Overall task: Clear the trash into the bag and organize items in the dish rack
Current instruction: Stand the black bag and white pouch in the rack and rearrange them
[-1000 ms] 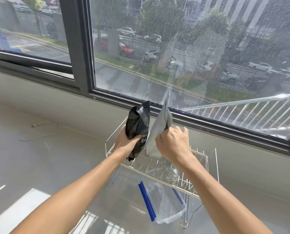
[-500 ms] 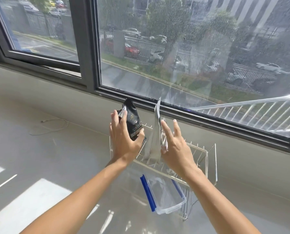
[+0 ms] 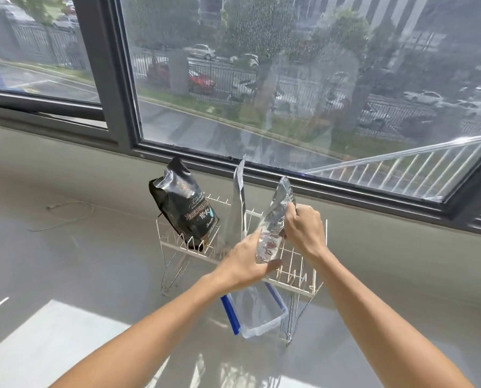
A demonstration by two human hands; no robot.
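A white wire dish rack (image 3: 316, 289) stands on the grey sill below the window. A black foil pouch (image 3: 184, 208) leans upright in its left slots. Beside it a flat silver pouch (image 3: 238, 203) stands on edge, free of both hands. Further right, both hands hold a crinkled silver foil bag (image 3: 274, 228) over the rack: my right hand (image 3: 303, 228) grips its upper right edge, and my left hand (image 3: 246, 264) pinches its lower part. A clear plastic bag with a blue zip strip (image 3: 257, 312) lies under the rack's front.
A thin white cable (image 3: 66, 211) lies on the sill to the left. The dark window frame (image 3: 116, 88) and glass run right behind the rack. Sunlit patches fall on the grey surface near me.
Both hands let go of the black pouch and the flat silver pouch, which now stand in the rack. They moved right and took hold of a crinkled silver bag.
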